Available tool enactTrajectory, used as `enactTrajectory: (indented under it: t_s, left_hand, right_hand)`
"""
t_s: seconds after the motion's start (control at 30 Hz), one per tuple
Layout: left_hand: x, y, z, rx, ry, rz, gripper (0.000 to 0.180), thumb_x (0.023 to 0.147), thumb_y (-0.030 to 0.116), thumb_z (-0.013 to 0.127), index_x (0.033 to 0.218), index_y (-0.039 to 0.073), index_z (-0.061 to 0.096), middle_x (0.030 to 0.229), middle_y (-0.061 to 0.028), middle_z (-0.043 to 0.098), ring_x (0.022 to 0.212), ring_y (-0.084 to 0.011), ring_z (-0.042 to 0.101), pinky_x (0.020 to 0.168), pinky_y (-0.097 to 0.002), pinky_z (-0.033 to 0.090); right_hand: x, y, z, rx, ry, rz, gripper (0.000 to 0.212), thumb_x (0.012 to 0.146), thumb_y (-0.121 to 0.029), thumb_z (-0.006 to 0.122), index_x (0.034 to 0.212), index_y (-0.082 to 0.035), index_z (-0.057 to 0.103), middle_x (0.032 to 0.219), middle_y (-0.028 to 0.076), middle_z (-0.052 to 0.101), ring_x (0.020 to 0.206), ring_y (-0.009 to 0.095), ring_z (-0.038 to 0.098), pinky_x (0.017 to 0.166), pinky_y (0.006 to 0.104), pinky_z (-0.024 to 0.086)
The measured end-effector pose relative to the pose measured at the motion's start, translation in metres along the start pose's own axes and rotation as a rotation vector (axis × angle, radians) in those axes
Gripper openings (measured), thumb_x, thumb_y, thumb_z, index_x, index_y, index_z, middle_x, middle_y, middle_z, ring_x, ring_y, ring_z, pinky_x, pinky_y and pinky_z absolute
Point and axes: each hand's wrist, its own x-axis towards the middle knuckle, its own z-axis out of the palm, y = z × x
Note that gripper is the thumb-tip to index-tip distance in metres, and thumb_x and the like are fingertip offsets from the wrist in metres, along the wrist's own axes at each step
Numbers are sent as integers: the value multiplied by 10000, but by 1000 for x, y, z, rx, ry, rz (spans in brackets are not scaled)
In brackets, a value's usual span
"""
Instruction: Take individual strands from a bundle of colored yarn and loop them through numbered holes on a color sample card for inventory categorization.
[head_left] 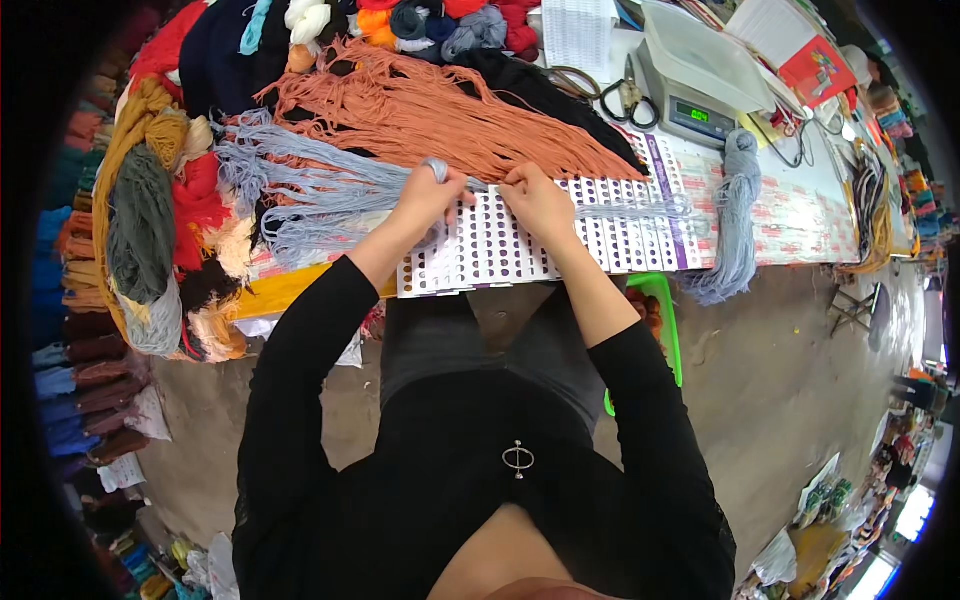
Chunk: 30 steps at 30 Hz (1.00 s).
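My left hand [432, 197] is closed round a light blue-grey yarn bundle [325, 185], whose loose strands fan out to the left over the table. A loop of it shows above my fingers. Close by on the right, my right hand [540, 205] pinches with thumb and forefinger at the upper edge of the cards; whatever is between the fingertips is too small to make out. Beneath both hands lie white punched thread cards [470, 250] with rows of dark holes, overlapping side by side. Thin blue-grey strands [640, 210] lie across the cards to the right of my right hand.
Salmon-coloured yarn [440, 110] spreads behind the hands. Scissors [630, 98] and a digital scale [690, 115] with a clear tub stand at the back right. A blue-grey skein [738, 210] hangs over the front edge. Below the table is a green basket [668, 320].
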Motion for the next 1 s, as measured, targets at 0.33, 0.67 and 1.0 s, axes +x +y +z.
enactTrajectory:
  t_s: [0.33,0.67,1.0]
  left_hand:
    - [8,6,-15,-207,-221,-228,216,866,215,588,851,0,592,607,25,531,420,-37,375,346,-195,255]
    - [0,10,18,-8,-378,-124,184,905,175,505,1048,82,574,604,11,552,401,-33,374,362,-173,263]
    - [-7,36,-169,-719,-77,-171,180,783,70,562,929,-33,550,618,2,463,453,-38,387,354,-156,259]
  right_hand:
    - [-10,5,10,-61,211,-153,211,817,-333,586,902,-139,590,687,47,644,631,283,625,575,388,456]
    - [-18,8,10,281,260,-248,154,870,-230,562,973,-116,563,769,87,649,694,228,634,591,330,460]
    - [-18,-4,8,-108,213,-304,321,721,-303,658,911,-64,558,731,131,626,705,315,616,621,426,469]
